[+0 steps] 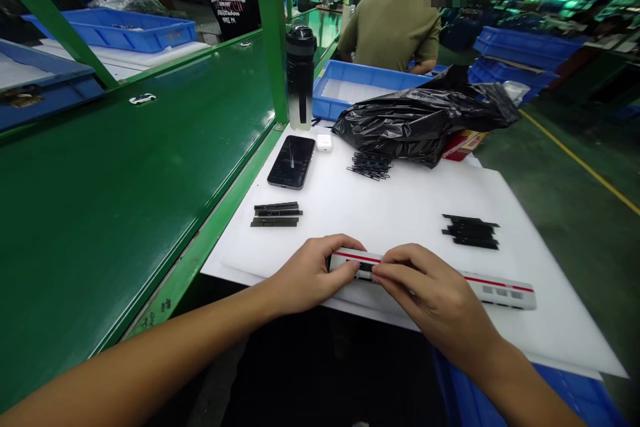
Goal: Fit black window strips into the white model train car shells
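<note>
The left hand and right hand pinched a white model train shell with a red stripe, fingers curled over one end, as it lay near the front edge of a white sheet, below black strips and more strips.

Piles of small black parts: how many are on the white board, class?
3: one below the black plastic bag, one below the smartphone, one far right. The bag may hide more.
</note>
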The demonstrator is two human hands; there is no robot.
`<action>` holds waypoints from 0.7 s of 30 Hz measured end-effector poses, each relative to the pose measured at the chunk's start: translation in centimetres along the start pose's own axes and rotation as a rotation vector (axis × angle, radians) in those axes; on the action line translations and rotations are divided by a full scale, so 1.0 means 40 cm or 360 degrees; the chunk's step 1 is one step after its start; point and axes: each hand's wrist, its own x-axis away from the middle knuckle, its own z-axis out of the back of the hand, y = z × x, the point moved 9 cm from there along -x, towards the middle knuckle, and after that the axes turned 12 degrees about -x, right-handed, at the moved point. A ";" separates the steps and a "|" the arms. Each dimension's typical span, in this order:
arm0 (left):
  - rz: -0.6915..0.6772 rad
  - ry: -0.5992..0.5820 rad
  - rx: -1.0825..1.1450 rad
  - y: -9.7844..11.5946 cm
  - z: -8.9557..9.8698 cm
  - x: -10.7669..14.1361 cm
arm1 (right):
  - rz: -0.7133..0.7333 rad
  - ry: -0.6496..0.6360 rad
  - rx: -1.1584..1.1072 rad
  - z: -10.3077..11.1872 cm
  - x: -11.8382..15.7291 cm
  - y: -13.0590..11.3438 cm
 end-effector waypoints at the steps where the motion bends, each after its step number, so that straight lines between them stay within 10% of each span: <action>1: -0.0008 0.0007 -0.0012 0.001 0.001 0.000 | 0.0008 -0.0006 0.0018 -0.002 0.000 -0.002; 21: 0.0171 -0.0067 0.0187 -0.018 0.001 -0.008 | -0.0276 -0.0059 0.0160 0.064 0.044 0.073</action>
